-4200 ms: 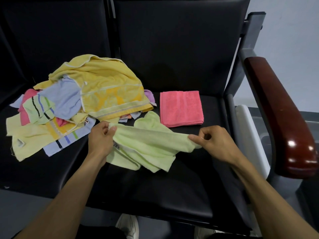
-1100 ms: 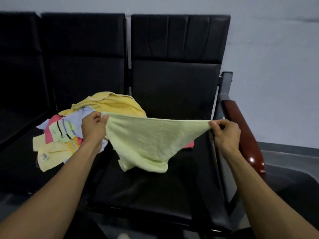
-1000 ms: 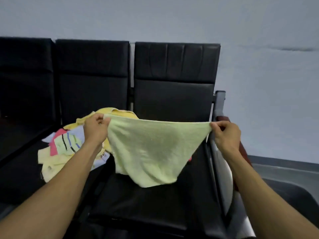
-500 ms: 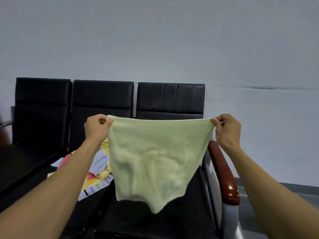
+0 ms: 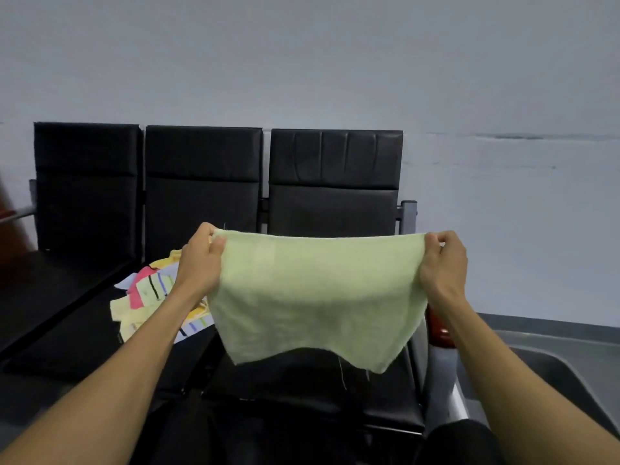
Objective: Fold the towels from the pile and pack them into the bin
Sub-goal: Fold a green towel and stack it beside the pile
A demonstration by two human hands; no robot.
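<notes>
A pale green towel (image 5: 315, 297) hangs spread out in the air above the right seat. My left hand (image 5: 201, 260) pinches its top left corner and my right hand (image 5: 443, 263) pinches its top right corner, so the upper edge is stretched taut. The lower edge hangs loose and uneven. Behind my left forearm a pile of mixed towels (image 5: 147, 297), yellow, pink, blue and striped, lies on the middle seat. The folded pink towel is hidden behind the green towel. No bin is clearly in view.
A row of three black chairs (image 5: 201, 182) stands against a grey wall. A dark red armrest (image 5: 439, 327) sits at the right end, partly behind my right wrist. A grey surface (image 5: 550, 357) lies lower right.
Both hands lifted the green towel off the seat and pulled it wide. Since half a second ago the towel hangs flatter and the view has shifted slightly.
</notes>
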